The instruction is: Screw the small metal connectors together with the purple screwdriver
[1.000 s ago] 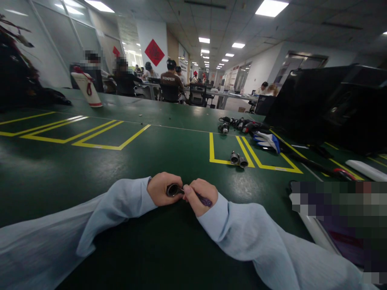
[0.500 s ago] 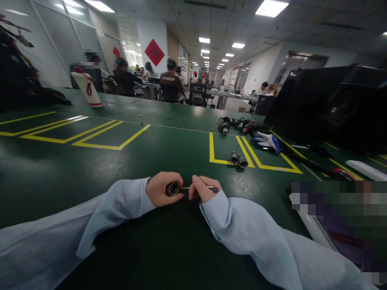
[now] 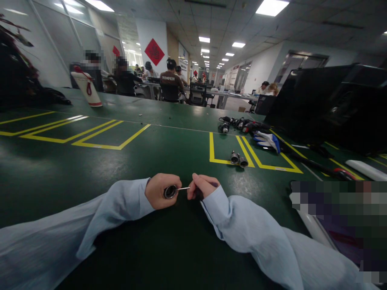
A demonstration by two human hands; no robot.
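Observation:
My left hand (image 3: 160, 191) is wrapped round a short metal cylindrical fitting (image 3: 170, 192), whose dark round opening faces me. Between thumb and fingers, my right hand (image 3: 203, 186) pinches a small screwdriver (image 3: 183, 188) with a thin metal shaft and a dark purplish handle. The shaft points left and its tip reaches the right side of the fitting; whether it sits in a screw there is hidden. Both hands are just above the green table (image 3: 133, 241), close together.
Two similar metal fittings (image 3: 238, 158) lie on yellow tape lines at right. Behind them are several dark connectors with cables (image 3: 232, 125) and a white-and-blue glove (image 3: 267, 141). A black monitor-like box (image 3: 326, 108) stands far right, a white cup (image 3: 88, 88) far left. People sit beyond.
My left hand and the fitting have shifted and turned slightly, its opening now facing me more. The screwdriver in my right hand has tilted, its tip slightly higher than its previous line.

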